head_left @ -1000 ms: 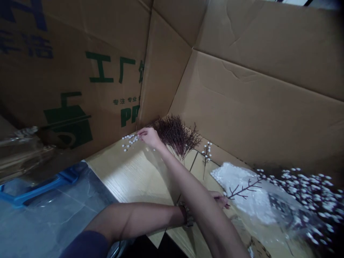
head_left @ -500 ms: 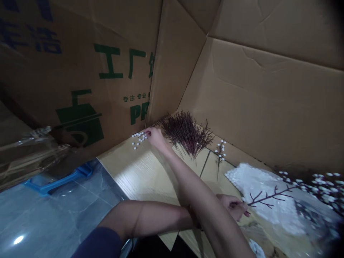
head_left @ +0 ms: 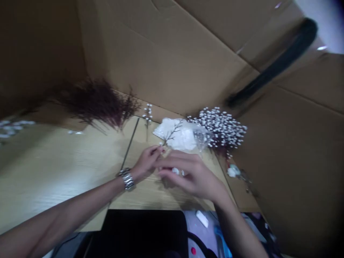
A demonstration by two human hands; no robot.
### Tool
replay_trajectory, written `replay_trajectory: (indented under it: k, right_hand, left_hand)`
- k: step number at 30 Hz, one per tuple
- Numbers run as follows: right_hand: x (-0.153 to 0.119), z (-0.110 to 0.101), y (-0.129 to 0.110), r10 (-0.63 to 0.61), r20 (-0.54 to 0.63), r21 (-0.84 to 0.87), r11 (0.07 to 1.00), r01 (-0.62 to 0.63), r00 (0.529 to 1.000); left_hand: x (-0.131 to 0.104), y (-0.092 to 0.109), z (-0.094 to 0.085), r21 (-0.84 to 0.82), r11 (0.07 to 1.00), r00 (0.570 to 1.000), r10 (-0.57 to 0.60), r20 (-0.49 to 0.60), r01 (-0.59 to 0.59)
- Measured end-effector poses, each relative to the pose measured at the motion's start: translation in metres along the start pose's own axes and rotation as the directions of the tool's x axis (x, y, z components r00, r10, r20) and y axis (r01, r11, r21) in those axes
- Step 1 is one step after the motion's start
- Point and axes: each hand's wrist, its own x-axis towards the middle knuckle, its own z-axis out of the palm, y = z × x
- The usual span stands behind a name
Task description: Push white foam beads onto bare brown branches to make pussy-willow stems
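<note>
My left hand [head_left: 147, 160], with a metal watch at its wrist, pinches a dark brown bare artificial twig [head_left: 173, 133] by its lower end. The twig points up and right, its forks spread over a white plastic bag. One small white spot shows near its base. My right hand [head_left: 189, 172] is beside the left, fingertips drawn in close to the left fingers. Its fingers are bent in a pinch; what they hold, if anything, is blurred. White bits [head_left: 175, 171] show between its thumb and fingers, seemingly beyond the hand.
A heap of bare twigs [head_left: 99, 102] lies at back left, with loose white beads [head_left: 13, 127] farther left. One white-tipped twig [head_left: 147, 114] lies near the bag [head_left: 185, 138]. A bunch of white-tipped twigs [head_left: 219, 125] sits right. Cardboard walls [head_left: 161, 61] surround the table [head_left: 67, 172].
My right hand has come back from the white beads at the left to my left hand, and my arms are uncrossed. The view has swung right. My left hand still holds the twig.
</note>
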Motion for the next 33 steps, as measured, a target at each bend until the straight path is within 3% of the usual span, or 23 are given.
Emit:
replay_trajectory:
  k: [1, 3, 6, 9, 12, 18, 23, 26, 28, 32, 33]
  right_hand:
    - [-0.037, -0.013, 0.019, 0.209, -0.096, -0.044, 0.976, -0.214, 0.973]
    - [-0.102, -0.03, 0.063, 0.492, -0.322, -0.108, 0.83, -0.547, 0.809]
    - [-0.171, -0.04, 0.121, 0.56, -0.417, -0.136, 0.74, -0.658, 0.716]
    - [-0.198, -0.045, 0.148, 0.569, -0.489, -0.146, 0.694, -0.705, 0.662]
    - [-0.184, -0.052, 0.157, 0.558, -0.496, -0.164, 0.692, -0.703, 0.665]
    - [-0.091, -0.049, 0.198, 0.491, -0.337, -0.211, 0.792, -0.573, 0.803]
    - [-0.044, -0.042, 0.245, 0.532, -0.233, -0.215, 0.788, -0.577, 0.814]
    - [-0.042, -0.045, 0.253, 0.535, -0.211, -0.197, 0.796, -0.572, 0.818]
    - [-0.049, -0.05, 0.244, 0.515, -0.237, -0.177, 0.811, -0.558, 0.824]
    - [-0.089, -0.043, 0.196, 0.475, -0.314, -0.096, 0.846, -0.525, 0.822]
    - [-0.103, -0.035, 0.181, 0.474, -0.324, 0.009, 0.867, -0.498, 0.819]
  left_hand:
    - [0.007, -0.003, 0.006, -0.024, 0.999, 0.997, 0.029, 0.078, -0.027]
    - [0.017, -0.01, 0.011, -0.076, 0.994, 0.973, 0.093, 0.213, -0.079]
    - [0.021, -0.018, 0.008, -0.105, 0.989, 0.951, 0.132, 0.28, -0.106]
    - [0.02, -0.021, 0.007, -0.071, 0.994, 0.948, 0.104, 0.3, -0.086]
    - [0.02, -0.022, 0.008, -0.011, 0.999, 0.944, 0.051, 0.325, -0.05]
    - [0.019, -0.021, 0.007, 0.084, 0.995, 0.94, 0.027, 0.339, -0.059]
    - [0.018, -0.017, 0.005, 0.119, 0.989, 0.935, 0.035, 0.354, -0.083]
    - [0.018, -0.016, 0.006, 0.139, 0.986, 0.926, 0.038, 0.375, -0.096]
    - [0.019, -0.017, 0.005, 0.149, 0.984, 0.919, 0.036, 0.392, -0.102]
    - [0.019, -0.019, 0.004, 0.144, 0.987, 0.913, 0.009, 0.408, -0.074]
    - [0.019, -0.019, 0.005, 0.14, 0.988, 0.913, -0.002, 0.409, -0.06]
